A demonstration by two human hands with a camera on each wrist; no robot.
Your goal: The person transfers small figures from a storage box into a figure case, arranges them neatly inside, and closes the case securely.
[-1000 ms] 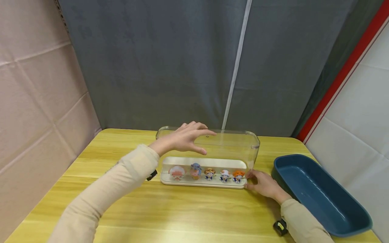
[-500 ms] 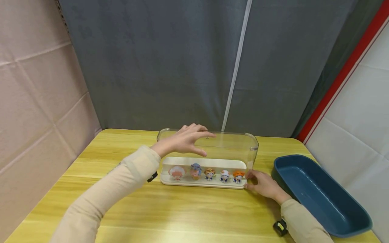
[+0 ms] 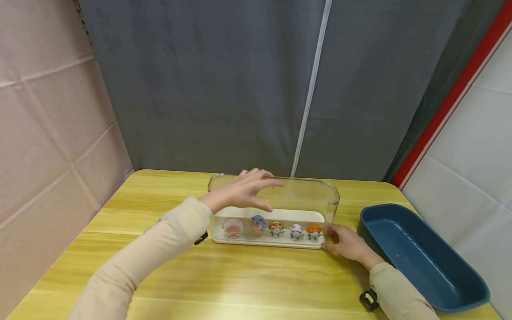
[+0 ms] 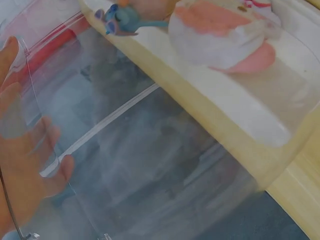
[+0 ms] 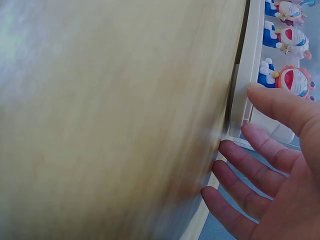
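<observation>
A white display base (image 3: 264,243) with a row of several small cartoon figurines (image 3: 276,229) lies on the table. Above it is a clear plastic cover (image 3: 304,191), its far top edge raised behind the figurines. My left hand (image 3: 246,191) spans the cover from above, thumb and fingers spread apart across it; in the left wrist view the fingers (image 4: 50,155) show through the clear plastic. My right hand (image 3: 347,242) holds the base's right end between thumb and index finger; in the right wrist view its other fingers (image 5: 245,175) are spread beside the corner.
A deep blue plastic basin (image 3: 424,258) stands at the right, close to my right forearm. The wooden table (image 3: 248,284) ends at a grey curtain (image 3: 200,89) behind. Pale cloth walls rise on both sides.
My left hand and the clear cover have come down slightly, the cover's far edge sinking toward the base. My right hand and the base have stayed in place.
</observation>
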